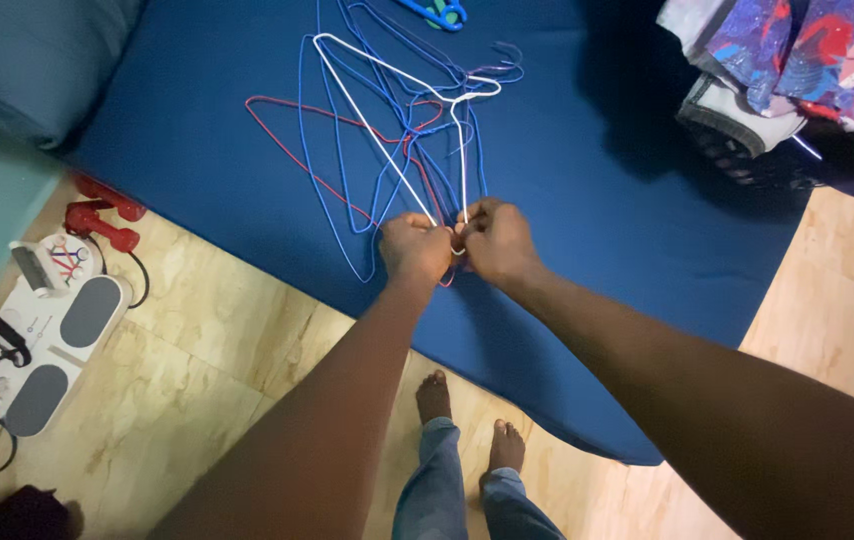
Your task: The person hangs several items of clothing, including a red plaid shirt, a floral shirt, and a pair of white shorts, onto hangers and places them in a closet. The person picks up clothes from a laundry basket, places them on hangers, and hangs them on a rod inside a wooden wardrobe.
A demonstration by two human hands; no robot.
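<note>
Several thin wire hangers lie tangled on a blue mattress (597, 180): a white hanger (387, 70), a red hanger (292, 150) and blue hangers (332, 170). My left hand (415, 247) and my right hand (495, 240) meet at the near ends of the pile, both with fingers closed around the bunched wires. The white hanger's lower corner runs into the gap between my hands. Which coloured wires each hand holds besides the white one I cannot tell. My bare feet (467, 420) stand on the floor just below the mattress edge.
A heap of patterned clothes (807, 60) sits at the mattress's far right. Another blue hanger (437, 12) lies at the top edge. On the tan tiled floor at left lie red dumbbells (102, 215) and a white exercise board (42, 350) with cords. A grey pillow (17, 60) is top left.
</note>
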